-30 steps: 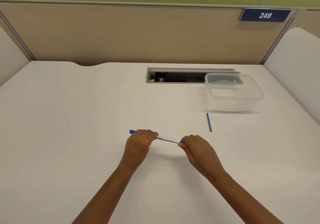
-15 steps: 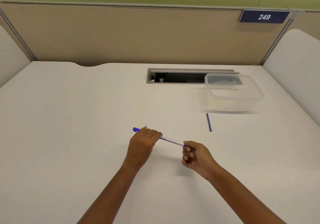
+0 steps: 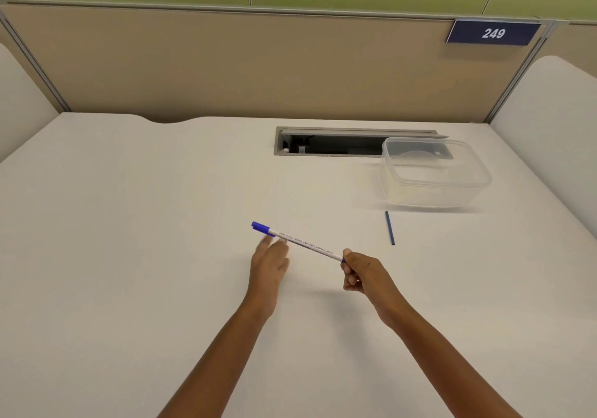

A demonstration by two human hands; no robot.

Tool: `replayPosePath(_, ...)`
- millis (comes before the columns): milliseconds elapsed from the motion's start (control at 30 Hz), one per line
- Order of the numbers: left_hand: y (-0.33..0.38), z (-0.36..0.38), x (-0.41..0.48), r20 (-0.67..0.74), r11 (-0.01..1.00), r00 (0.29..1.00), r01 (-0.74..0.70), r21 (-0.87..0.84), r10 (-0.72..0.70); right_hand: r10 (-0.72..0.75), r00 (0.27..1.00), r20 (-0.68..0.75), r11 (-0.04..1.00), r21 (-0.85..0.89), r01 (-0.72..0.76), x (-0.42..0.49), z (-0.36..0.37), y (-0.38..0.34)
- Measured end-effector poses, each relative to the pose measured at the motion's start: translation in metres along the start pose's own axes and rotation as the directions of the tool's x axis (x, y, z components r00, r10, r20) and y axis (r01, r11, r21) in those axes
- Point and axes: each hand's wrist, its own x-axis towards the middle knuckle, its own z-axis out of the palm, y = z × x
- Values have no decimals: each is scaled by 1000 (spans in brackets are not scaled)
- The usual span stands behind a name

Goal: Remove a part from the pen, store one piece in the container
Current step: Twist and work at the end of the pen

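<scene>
Pen (image 3: 303,245): white barrel, blue cap at far-left end, raised off desk (image 3: 129,224) and slanting down toward right. Pinched at near end by right hand (image 3: 365,275), with thumb and curled fingers closed round tip. Left hand (image 3: 269,262) just below barrel near cap, fingers straight and released, motion-blurred; contact with pen not resolvable.

Thin blue rod (image 3: 389,227), probably a refill already out of pen, flat on desk to right, well apart from both hands and just in front of container (image 3: 434,172). Container clear, lidless, nothing plainly inside, at right end of cable slot (image 3: 326,143). Behind: beige partition (image 3: 226,62), plate (image 3: 493,33) marked 249.

Progress, as judged: removal seemingly done, storing not yet done. Remaining: one piece into container.
</scene>
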Motion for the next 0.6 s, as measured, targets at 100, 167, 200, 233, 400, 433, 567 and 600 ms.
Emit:
replayPosePath(100, -1, -2, -2, 178, 976, 984, 67, -209, -29, 15, 999, 46, 997, -72, -11, 1, -2, 2)
replayPosePath(167, -2, 0, -3, 222, 970, 975, 53, -237, 2, 15, 998, 64, 996, -91, -9, 2, -3, 4)
replayPosePath(200, -3, 1, -4, 230, 971, 973, 45, -236, 11, 7, 998, 66, 995, -103, 0, 2, -3, 5)
replayPosePath(233, -3, 3, -4, 230, 972, 973, 39, -233, 16, -7, 998, 61, 993, -120, 14, 2, -2, 6)
replayPosePath(400, -2, 7, -5, 169, 970, 985, 1, -242, 41, -221, 974, -50, 922, -337, 191, -4, -2, 13)
replayPosePath(433, -2, 7, -5, 157, 970, 986, -9, -241, 48, -284, 958, -46, 885, -396, 244, -7, -1, 15)
replayPosePath(567, -3, 9, -7, 116, 972, 992, -26, -235, 54, -519, 854, 19, 599, -705, 380, -11, 5, 23)
replayPosePath(600, -3, 10, -7, 109, 972, 993, -27, -235, 54, -548, 836, 29, 553, -737, 388, -12, 5, 23)
